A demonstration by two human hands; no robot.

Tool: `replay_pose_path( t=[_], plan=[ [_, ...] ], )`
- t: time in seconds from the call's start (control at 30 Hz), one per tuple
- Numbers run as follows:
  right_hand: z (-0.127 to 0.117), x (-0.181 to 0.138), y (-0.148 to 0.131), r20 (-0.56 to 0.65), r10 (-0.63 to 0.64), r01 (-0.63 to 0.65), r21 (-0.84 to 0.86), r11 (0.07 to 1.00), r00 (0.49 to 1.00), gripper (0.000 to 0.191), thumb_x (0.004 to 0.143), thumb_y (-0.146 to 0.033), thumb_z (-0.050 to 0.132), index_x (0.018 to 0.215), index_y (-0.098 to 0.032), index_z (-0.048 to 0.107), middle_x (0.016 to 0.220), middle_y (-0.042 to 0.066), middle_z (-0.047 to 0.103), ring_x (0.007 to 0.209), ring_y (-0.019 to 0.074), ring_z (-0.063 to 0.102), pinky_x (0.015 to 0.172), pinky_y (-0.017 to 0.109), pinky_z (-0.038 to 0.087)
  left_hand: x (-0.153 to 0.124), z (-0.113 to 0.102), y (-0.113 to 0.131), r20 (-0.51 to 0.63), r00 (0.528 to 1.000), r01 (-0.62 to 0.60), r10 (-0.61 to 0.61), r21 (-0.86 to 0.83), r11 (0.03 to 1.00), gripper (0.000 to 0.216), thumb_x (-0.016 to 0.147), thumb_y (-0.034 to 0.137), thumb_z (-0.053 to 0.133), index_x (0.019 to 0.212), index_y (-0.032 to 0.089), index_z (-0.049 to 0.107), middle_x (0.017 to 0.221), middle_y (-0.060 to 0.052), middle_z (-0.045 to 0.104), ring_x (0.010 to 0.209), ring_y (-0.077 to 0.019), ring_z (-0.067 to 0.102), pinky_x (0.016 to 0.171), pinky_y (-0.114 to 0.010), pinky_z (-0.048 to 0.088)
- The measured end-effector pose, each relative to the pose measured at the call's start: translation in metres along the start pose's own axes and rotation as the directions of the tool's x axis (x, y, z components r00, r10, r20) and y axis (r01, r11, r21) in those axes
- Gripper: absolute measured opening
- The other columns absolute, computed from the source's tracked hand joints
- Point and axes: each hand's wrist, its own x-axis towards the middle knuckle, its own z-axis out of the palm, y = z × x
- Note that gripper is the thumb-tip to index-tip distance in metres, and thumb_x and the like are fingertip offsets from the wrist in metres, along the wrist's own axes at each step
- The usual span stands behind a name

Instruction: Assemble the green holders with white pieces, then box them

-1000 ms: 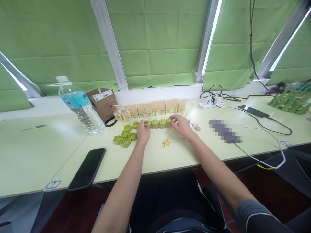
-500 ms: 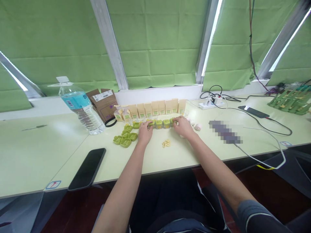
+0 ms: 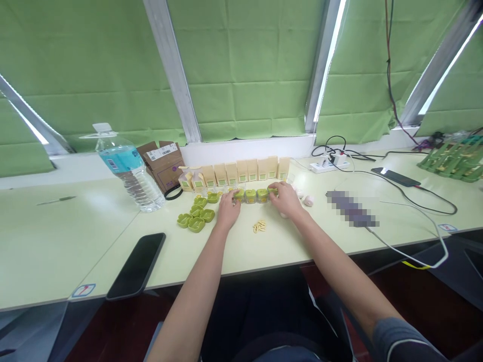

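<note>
A short row of small clear jars with green lids [image 3: 250, 195] stands between my two hands. My left hand [image 3: 228, 208] has its fingers closed against the jar at the left end. At the right end, my right hand [image 3: 284, 199] grips another green-lidded jar, mostly hidden by the fingers. Left of my left hand lie several loose green lids [image 3: 196, 224], hollow side up. A small pile of pale yellow rubber-band-like pieces [image 3: 259, 226] lies in front of the row. Small pinkish-white pieces [image 3: 308, 201] sit right of my right hand.
Behind the jars stands a row of small cream boxes [image 3: 241, 171]. A large water bottle [image 3: 136, 178] leans by a brown carton [image 3: 164, 163]. A black phone [image 3: 136, 265] lies front left. Rightward are a blurred-out object [image 3: 352, 208], a power strip [image 3: 329, 166], cables and another phone [image 3: 396, 176].
The jar row and my left hand have shifted slightly to the right, toward my right hand. My right hand stays about where it was, and the view has tilted a little.
</note>
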Motion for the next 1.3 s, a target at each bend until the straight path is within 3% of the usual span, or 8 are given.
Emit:
replay_pose_path(
  t=[0.17,0.3,0.47,0.63,0.73,0.9,1.1,1.3],
  plan=[
    [-0.006,-0.002,-0.011,0.047,-0.171,0.166,0.101,0.981,0.984,0.024,0.089,-0.015,0.054,0.104,-0.018,0.072,0.098,0.009,0.071,0.096,0.0234,0.063,0.086,0.034,0.047,-0.001,-0.001,0.003,-0.039,0.999,0.035,-0.034,0.022,0.999,0.037,0.087,0.011,0.052,0.12,0.022,0.063,0.117,-0.01,0.059,0.098,-0.0201,0.064,0.098,-0.039,0.05],
    [-0.011,-0.007,-0.02,0.247,-0.337,0.287,0.219,0.933,0.909,0.017,0.091,-0.02,0.059,0.097,-0.019,0.075,0.085,0.004,0.073,0.077,0.0173,0.065,0.073,0.028,0.045,-0.002,-0.003,0.005,-0.067,0.997,0.042,-0.04,0.032,0.999,0.034,0.087,0.01,0.051,0.116,0.022,0.063,0.111,-0.009,0.058,0.088,-0.0179,0.063,0.098,-0.038,0.048],
    [-0.014,-0.009,-0.023,0.412,-0.396,0.281,0.312,0.907,0.82,0.019,0.087,-0.039,0.073,0.089,-0.021,0.078,0.079,0.002,0.075,0.07,0.0159,0.065,0.066,0.026,0.043,0.001,-0.004,0.004,-0.123,0.99,0.086,-0.075,0.084,0.993,0.032,0.085,0.01,0.05,0.113,0.021,0.062,0.099,-0.007,0.059,0.095,-0.0216,0.061,0.097,-0.039,0.047],
    [-0.013,-0.006,-0.016,0.492,-0.386,0.233,0.344,0.91,0.78,0.038,0.067,-0.051,0.087,0.091,-0.023,0.08,0.082,0.002,0.077,0.073,0.0188,0.068,0.064,0.026,0.045,0.002,-0.004,0.003,-0.129,0.985,0.122,-0.111,0.079,0.989,0.032,0.086,0.011,0.049,0.115,0.02,0.059,0.09,-0.005,0.06,0.098,-0.0236,0.061,0.095,-0.039,0.047],
    [-0.011,-0.006,-0.013,0.506,-0.379,0.216,0.35,0.911,0.775,0.034,0.064,-0.049,0.089,0.085,-0.023,0.081,0.081,0.003,0.078,0.073,0.02,0.069,0.064,0.027,0.046,0.002,-0.004,0.002,-0.121,0.987,0.113,-0.105,0.067,0.991,0.035,0.086,0.012,0.048,0.119,0.021,0.057,0.087,-0.004,0.06,0.095,-0.0238,0.062,0.094,-0.039,0.047],
    [-0.012,-0.006,-0.014,0.507,-0.42,0.21,0.42,0.883,0.752,0.017,0.075,-0.041,0.081,0.079,-0.024,0.081,0.078,0.002,0.078,0.072,0.0186,0.069,0.067,0.027,0.047,0.0,-0.008,0.004,-0.14,0.988,0.077,-0.061,0.108,0.991,0.037,0.087,0.013,0.047,0.122,0.022,0.056,0.087,-0.005,0.062,0.093,-0.0256,0.062,0.092,-0.04,0.048],
    [-0.017,-0.008,-0.017,0.491,-0.41,0.226,0.391,0.892,0.768,0.01,0.081,-0.031,0.075,0.078,-0.024,0.081,0.08,0.001,0.079,0.071,0.0177,0.069,0.067,0.027,0.048,-0.002,-0.021,0.007,-0.193,0.977,-0.031,0.089,0.287,0.958,0.035,0.09,0.015,0.045,0.12,0.021,0.06,0.104,-0.011,0.062,0.101,-0.027,0.061,0.096,-0.041,0.047],
    [-0.022,-0.011,-0.023,0.5,-0.376,0.22,0.344,0.913,0.78,0.009,0.077,-0.022,0.07,0.076,-0.022,0.079,0.079,0.0,0.078,0.069,0.0165,0.068,0.064,0.026,0.047,0.0,-0.028,0.003,-0.167,0.985,0.041,0.049,0.496,0.867,0.045,0.088,0.016,0.048,0.132,0.02,0.058,0.124,-0.017,0.061,0.122,-0.0348,0.053,0.104,-0.048,0.042]
  ],
)
